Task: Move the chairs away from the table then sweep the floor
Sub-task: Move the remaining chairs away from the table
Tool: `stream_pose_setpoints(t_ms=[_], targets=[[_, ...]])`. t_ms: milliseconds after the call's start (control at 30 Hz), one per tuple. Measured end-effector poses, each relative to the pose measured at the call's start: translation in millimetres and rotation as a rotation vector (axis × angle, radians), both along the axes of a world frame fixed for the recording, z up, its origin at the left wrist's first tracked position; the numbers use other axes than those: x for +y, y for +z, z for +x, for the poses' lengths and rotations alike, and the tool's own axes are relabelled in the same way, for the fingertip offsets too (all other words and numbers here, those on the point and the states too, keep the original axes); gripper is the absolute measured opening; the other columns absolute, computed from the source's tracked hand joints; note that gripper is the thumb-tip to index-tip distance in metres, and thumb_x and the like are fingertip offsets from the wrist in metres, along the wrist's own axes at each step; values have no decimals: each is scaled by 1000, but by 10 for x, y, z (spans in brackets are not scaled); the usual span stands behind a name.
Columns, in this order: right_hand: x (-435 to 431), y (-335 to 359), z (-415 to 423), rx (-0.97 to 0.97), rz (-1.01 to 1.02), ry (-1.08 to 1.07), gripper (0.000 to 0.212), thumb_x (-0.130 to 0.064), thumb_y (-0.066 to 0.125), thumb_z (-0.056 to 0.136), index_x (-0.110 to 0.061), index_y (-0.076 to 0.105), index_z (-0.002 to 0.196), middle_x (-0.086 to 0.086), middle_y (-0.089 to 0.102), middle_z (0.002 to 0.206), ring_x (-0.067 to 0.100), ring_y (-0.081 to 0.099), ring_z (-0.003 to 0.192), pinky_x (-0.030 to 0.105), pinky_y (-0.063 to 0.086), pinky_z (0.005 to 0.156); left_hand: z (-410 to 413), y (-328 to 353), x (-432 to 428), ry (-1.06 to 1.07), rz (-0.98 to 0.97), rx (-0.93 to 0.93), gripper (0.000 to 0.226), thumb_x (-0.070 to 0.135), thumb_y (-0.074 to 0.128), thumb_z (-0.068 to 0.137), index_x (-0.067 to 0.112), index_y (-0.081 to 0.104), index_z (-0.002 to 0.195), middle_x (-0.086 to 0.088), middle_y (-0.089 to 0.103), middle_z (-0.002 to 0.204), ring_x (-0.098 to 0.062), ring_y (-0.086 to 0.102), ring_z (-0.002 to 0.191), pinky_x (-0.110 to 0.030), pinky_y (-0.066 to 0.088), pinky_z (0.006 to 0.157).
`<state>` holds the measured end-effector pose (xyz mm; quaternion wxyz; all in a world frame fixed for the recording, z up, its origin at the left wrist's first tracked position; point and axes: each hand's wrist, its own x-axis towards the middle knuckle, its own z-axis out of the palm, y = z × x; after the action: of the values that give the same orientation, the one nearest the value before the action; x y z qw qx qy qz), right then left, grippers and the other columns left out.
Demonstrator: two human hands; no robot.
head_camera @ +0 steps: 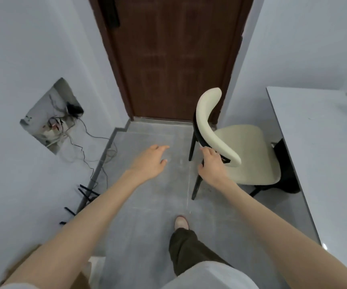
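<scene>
A cream chair [245, 151] with black legs and a curved backrest stands at the grey table [324, 163] on the right, its seat partly under the table's edge. My right hand [212, 165] is at the near end of the backrest, fingers spread and touching the black frame below it. My left hand [150, 161] hovers over the grey floor [147, 205] to the chair's left, fingers relaxed and holding nothing.
A dark brown door [174, 59] is shut straight ahead. The left wall has an open recess [51, 115] with loose cables that trail onto the floor. A black router with antennas [85, 197] sits by the skirting. My foot [181, 223] is on the floor below.
</scene>
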<state>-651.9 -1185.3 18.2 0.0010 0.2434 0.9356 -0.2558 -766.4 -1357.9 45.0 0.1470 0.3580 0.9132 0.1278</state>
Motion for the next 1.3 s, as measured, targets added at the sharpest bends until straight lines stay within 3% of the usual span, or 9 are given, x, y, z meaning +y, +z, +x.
stream_pose_setpoints(t_ms=[200,367,500,667,833,1033,1167,1300], targets=[[871,-82,-1024,-54,-43,-133,59,-10,51,88,-12,33,144,9,32,149,33,37,129,43,38,104,-1190,-29,1159,-164,-105,-47,60,26,47,96,21,23,150,-12,40,145,-30,40,133,-43,37,108],[1378,-204,-1481,-241,-102,-167,68,-20,53,88,-14,23,149,9,30,151,36,37,128,37,31,107,-1880,-183,1882,-319,-184,-51,70,26,50,94,25,12,152,-7,28,153,-30,35,137,-47,35,110],[1669,-301,-1730,-420,-191,-98,78,-30,56,89,-15,12,152,11,28,153,34,33,135,36,27,110,-2295,-333,2391,-520,-291,-3,77,20,53,93,26,5,153,2,4,161,-24,12,148,-42,22,118],[1861,-443,-2044,-524,-384,-186,88,-40,62,84,-22,9,152,10,36,148,30,39,134,37,35,105,-2688,-536,2961,-792,-453,131,90,13,62,88,24,2,153,2,-9,161,-22,-7,149,-46,3,121],[1917,-583,-2382,-643,-377,-263,76,-49,65,78,-16,34,139,9,54,127,29,55,112,36,45,85,-3068,-727,3444,-1033,-574,300,85,11,61,88,24,7,153,1,-3,161,-24,-8,149,-53,-8,118],[1783,-745,-2474,-628,-290,-369,73,-42,70,76,-10,37,133,13,58,119,33,58,106,34,41,76,-3189,-968,3744,-1181,-474,387,60,12,51,91,26,33,146,-5,16,159,-27,-1,149,-53,-10,116],[1689,-881,-2464,-624,-246,-463,59,-29,65,80,-8,39,129,14,59,120,34,60,107,35,43,76,-3170,-1102,3876,-1264,-394,420,41,21,49,92,29,52,132,-8,37,148,-34,12,146,-55,-11,115],[1703,-898,-2452,-610,-245,-456,59,-27,62,80,-11,39,131,14,60,120,34,59,107,34,44,80,-3221,-1117,3919,-1337,-351,428,38,22,53,87,31,58,123,3,58,125,-22,37,132,-51,-3,117]])
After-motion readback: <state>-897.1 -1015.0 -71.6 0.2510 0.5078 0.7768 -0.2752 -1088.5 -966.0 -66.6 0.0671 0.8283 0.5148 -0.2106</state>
